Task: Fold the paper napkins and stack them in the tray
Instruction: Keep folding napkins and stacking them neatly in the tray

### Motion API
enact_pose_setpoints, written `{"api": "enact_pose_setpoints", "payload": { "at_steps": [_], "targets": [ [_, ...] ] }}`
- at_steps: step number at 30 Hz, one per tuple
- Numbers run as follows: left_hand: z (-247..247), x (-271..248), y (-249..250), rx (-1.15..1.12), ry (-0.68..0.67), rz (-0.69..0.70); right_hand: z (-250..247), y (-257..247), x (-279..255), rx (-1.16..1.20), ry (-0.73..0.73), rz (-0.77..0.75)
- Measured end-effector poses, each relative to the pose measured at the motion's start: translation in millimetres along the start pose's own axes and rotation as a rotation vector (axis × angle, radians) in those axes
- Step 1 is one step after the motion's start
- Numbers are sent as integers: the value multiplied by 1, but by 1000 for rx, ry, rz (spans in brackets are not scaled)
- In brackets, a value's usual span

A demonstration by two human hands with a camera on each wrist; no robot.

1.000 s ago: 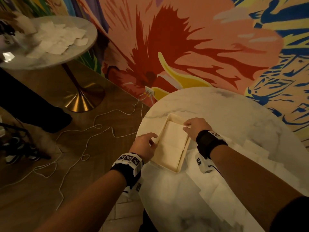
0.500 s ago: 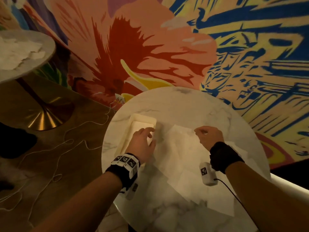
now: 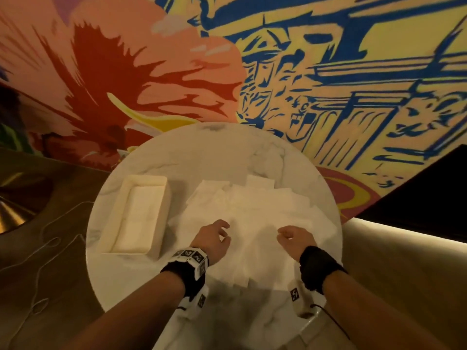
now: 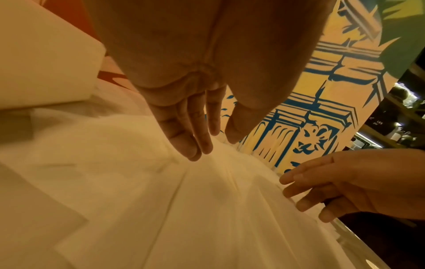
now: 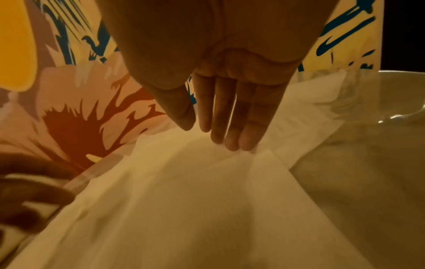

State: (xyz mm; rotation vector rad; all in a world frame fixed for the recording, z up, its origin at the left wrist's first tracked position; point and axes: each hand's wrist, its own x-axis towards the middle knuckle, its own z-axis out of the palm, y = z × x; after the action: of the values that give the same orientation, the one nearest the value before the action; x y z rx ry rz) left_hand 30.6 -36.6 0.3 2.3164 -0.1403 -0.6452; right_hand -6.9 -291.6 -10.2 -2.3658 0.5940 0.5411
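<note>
Both hands hover over loose white paper napkins [image 3: 255, 223] spread across the round white marble table [image 3: 212, 152]. The left hand [image 3: 212, 239] and right hand [image 3: 295, 237] look curled from above; the wrist views show relaxed, straightish fingers [image 4: 184, 138], holding nothing. The cream rectangular tray [image 3: 156, 181] sits by the table's left edge, folded napkins inside. A bright floral mural [image 3: 126, 72] lies beyond.

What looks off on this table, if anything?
Nothing damaged or spilled. The loose napkins lie in a messy overlapping pile right of the tray, one corner past the table edge. The left hand and right hand hover over them, holding nothing.
</note>
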Motion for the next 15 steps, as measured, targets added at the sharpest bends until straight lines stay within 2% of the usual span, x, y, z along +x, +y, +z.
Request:
{"api": "enact_pose_setpoints", "payload": {
  "at_steps": [8, 15],
  "targets": [
    [36, 20, 23, -3, -95, -71, 8, 15, -3, 21, -61, -23],
    [53, 29, 34, -68, 3, -68, 9, 16, -9, -17, -90, -116]
  ]
}}
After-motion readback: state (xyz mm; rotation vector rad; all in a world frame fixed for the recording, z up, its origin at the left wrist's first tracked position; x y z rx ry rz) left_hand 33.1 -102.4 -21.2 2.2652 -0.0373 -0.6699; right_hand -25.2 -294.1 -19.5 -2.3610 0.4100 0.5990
